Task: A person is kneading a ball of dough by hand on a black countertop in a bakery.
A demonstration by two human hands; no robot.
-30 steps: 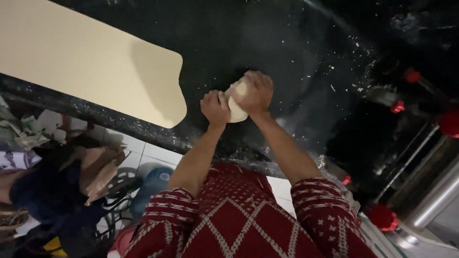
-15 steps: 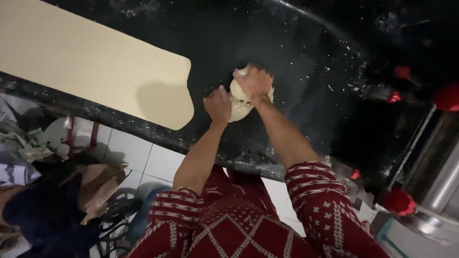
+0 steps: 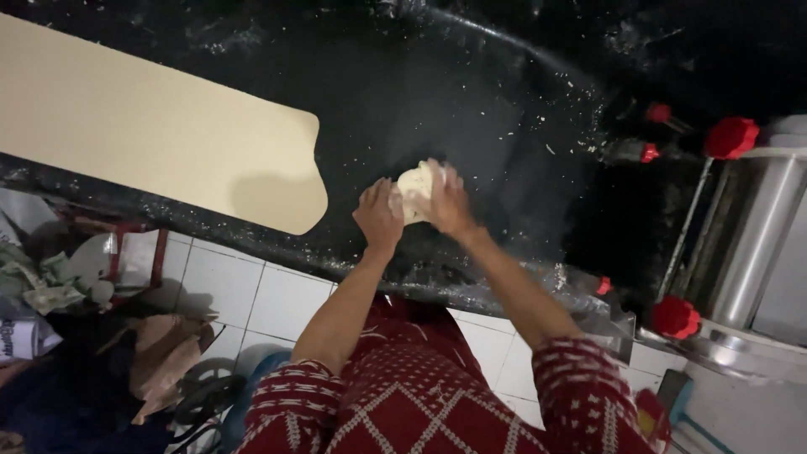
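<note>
Pale dough (image 3: 414, 189), black counter (image 3: 471, 92), cream board (image 3: 151, 143), seemingly red-and-white patterned sleeves (image 3: 580, 387).

black flour-dusted counter (image 3: 504, 109) | on it: cream board (image 3: 151, 143), left; pale dough lump (image 3: 414, 190), centre

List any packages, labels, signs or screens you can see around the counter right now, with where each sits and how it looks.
No signs or screens show.
Crumpled brown paper bag: on the floor at lower left, creased and tan.
Printed paper packaging: heaped at the far left below the counter edge, pale with green print, too small to make out.
Both hands, left hand and right hand, press a pale dough lump, which bears no wrapping.
</note>
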